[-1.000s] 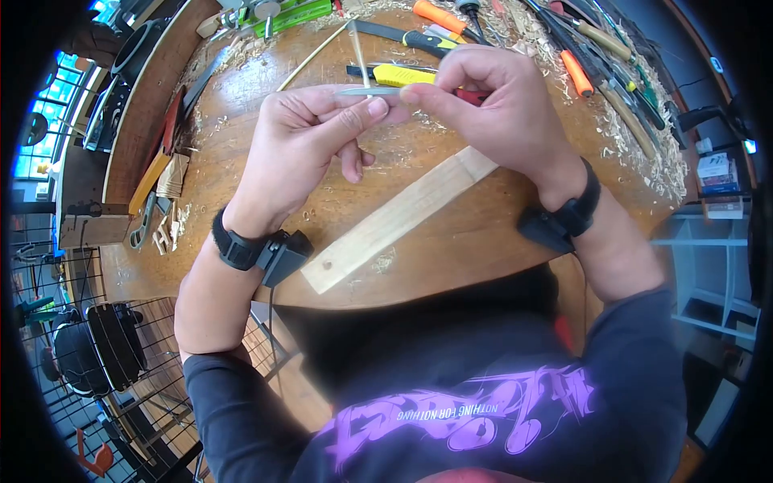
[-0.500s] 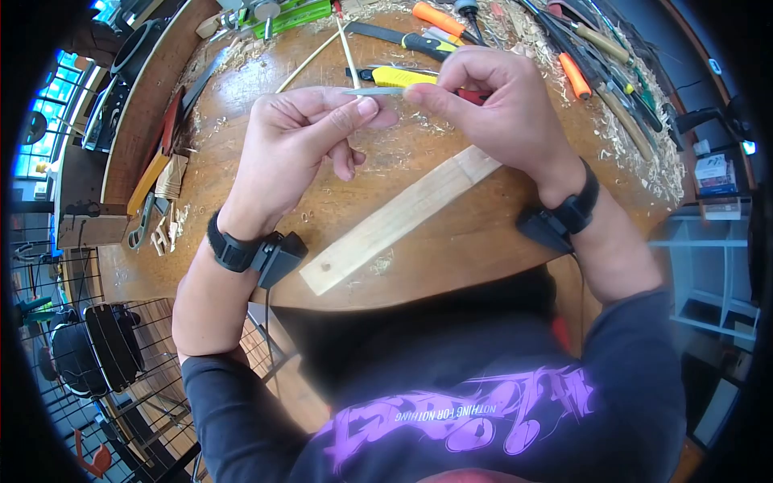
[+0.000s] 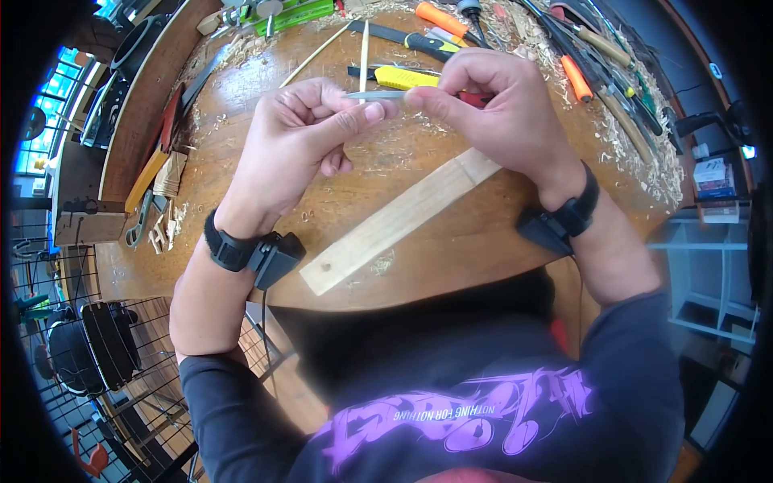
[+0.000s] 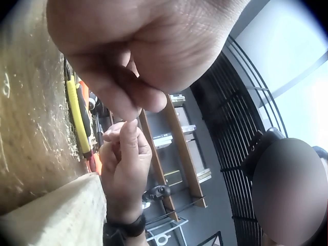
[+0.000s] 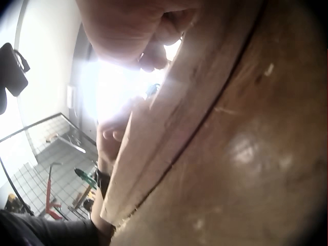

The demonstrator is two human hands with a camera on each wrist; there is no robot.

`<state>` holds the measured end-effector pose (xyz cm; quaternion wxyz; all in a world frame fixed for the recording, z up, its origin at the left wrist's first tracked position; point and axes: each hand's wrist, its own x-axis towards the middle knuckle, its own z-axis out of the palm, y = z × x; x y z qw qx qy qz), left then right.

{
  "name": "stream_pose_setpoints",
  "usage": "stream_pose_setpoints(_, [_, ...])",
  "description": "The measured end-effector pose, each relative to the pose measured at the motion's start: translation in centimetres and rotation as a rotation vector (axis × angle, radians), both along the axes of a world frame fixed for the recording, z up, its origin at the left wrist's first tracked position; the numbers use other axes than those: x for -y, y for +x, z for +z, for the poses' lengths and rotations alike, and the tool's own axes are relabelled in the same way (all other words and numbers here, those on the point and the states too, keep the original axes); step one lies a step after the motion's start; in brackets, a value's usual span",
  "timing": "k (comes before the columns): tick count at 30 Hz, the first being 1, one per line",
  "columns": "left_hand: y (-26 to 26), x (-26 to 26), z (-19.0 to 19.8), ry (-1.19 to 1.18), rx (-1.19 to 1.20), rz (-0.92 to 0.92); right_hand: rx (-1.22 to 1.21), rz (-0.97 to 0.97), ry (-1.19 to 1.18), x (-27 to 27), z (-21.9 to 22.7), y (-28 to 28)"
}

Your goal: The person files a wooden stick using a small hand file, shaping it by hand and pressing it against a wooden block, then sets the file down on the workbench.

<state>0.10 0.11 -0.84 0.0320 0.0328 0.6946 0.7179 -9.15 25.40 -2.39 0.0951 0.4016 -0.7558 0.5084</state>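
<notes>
My left hand (image 3: 302,129) pinches a thin, pale wooden stick (image 3: 365,52) that points away from me and tapers at its far end. A narrow grey strip (image 3: 375,94) lies across the stick's near end, between the two hands. Thumb and finger of my right hand (image 3: 503,113) pinch the strip's right end; what the strip is made of, I cannot tell. In the left wrist view the left hand (image 4: 138,46) covers the stick, and the right hand (image 4: 125,164) meets its fingertips. Below both hands a flat wooden board (image 3: 403,219) rests diagonally on the table (image 3: 451,249).
Just beyond the hands lies a yellow utility knife (image 3: 405,77), with a black-and-yellow handled saw (image 3: 427,44) behind it. Another thin stick (image 3: 316,55) lies at the left. Several tools, including an orange handle (image 3: 576,78), lie among wood shavings (image 3: 636,173) on the right.
The stick's far end has swung left and then back right, now pointing almost straight ahead. My left fingers have shifted slightly around it, while the right hand has barely moved.
</notes>
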Motion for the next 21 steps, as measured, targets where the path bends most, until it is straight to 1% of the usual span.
stream_pose_setpoints(2, [0.0,-0.9,0.2,-0.031,0.067,0.013,-0.068,0.011,0.013,0.6,0.6,0.6])
stream_pose_setpoints(3, [-0.1,-0.7,0.1,-0.031,0.064,0.013,-0.071,0.011,0.012,0.3,0.5,0.4])
stream_pose_setpoints(5, [-0.2,0.1,-0.4,0.013,0.016,0.014,-0.04,-0.01,0.066,-0.3,0.2,-0.1])
stream_pose_setpoints(8, [-0.1,-0.7,0.0,0.004,0.067,0.024,-0.004,-0.014,0.038,0.2,0.4,0.6])
stream_pose_setpoints(12, [-0.2,-0.5,-0.1,-0.031,0.014,0.008,-0.012,0.017,0.018,0.2,0.5,0.3])
stream_pose_setpoints(15, [-0.1,-0.6,-0.2,-0.01,0.029,0.025,0.004,-0.018,0.04,-0.1,0.2,0.4])
stream_pose_setpoints(18, [-0.2,-1.0,0.1,-0.077,0.035,-0.002,-0.024,-0.012,0.041,0.2,0.7,0.6])
stream_pose_setpoints(21, [-0.3,-0.2,-0.3,-0.011,0.0,0.001,-0.006,-0.022,0.044,-0.1,0.7,0.3])
